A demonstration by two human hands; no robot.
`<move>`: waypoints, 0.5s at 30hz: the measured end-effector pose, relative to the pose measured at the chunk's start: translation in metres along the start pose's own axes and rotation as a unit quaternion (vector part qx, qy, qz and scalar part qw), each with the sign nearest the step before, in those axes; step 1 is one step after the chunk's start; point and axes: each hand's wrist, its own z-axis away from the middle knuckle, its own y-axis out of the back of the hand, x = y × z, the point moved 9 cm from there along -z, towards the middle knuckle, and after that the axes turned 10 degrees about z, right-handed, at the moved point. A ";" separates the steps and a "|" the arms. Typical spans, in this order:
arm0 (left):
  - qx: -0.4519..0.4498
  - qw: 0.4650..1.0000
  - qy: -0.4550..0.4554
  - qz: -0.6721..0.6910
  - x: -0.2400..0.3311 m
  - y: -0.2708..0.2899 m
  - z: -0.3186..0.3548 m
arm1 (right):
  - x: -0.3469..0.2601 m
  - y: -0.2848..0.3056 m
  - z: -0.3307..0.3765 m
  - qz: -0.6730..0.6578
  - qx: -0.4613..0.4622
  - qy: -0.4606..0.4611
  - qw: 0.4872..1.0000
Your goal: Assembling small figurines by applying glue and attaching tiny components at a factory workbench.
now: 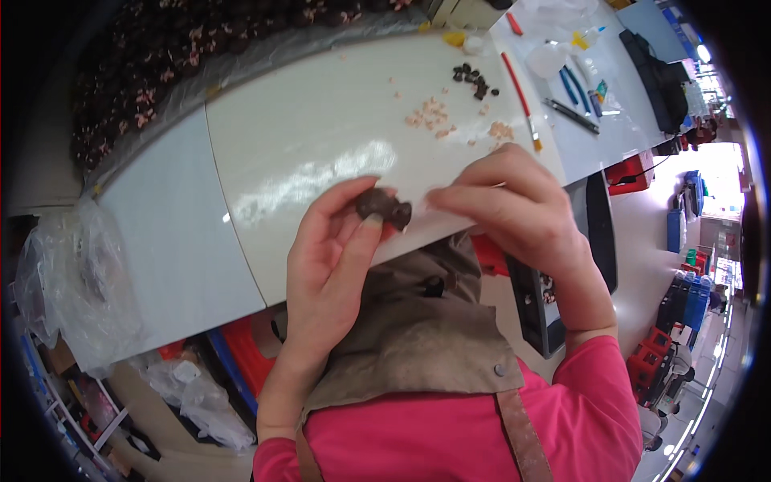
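Observation:
My left hand (331, 257) pinches a small dark brown piece (384, 206) between thumb and fingers, just over the near edge of the white table (313, 136). My right hand (514, 207) is close beside it on the right, fingers curled, fingertips nearly touching the piece; whether it holds anything is hidden. Beyond the hands, small pale pink bits (432, 115) and a few dark brown pieces (474, 80) lie scattered on the table.
A red-handled brush (520, 96), blue-handled pliers (573, 85), a dark pen (572, 115) and small bottles lie at the table's far right. A heap of dark pieces under clear plastic (161, 64) fills the far left. Plastic bags (72, 281) hang at left. A brown apron (418, 337) covers my lap.

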 end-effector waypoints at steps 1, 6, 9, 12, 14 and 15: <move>-0.006 1.000 -0.008 0.003 0.001 0.000 0.002 | 0.012 0.009 0.003 0.018 0.024 -0.025 0.999; -0.017 0.999 0.022 -0.015 0.004 0.001 0.004 | 0.094 0.061 0.024 0.136 0.113 -0.230 0.957; 0.004 0.999 0.006 -0.037 0.013 -0.001 0.004 | 0.108 0.065 0.017 0.372 0.098 -0.147 0.911; 0.011 0.999 -0.022 -0.044 0.021 0.000 0.000 | 0.107 0.075 0.013 0.377 0.167 -0.156 0.898; 0.001 0.998 -0.035 -0.047 0.017 0.005 -0.003 | 0.123 0.055 0.007 0.205 0.091 -0.207 0.952; -0.006 0.997 -0.049 -0.051 0.018 0.006 -0.003 | 0.123 0.038 0.001 0.178 0.047 -0.224 0.957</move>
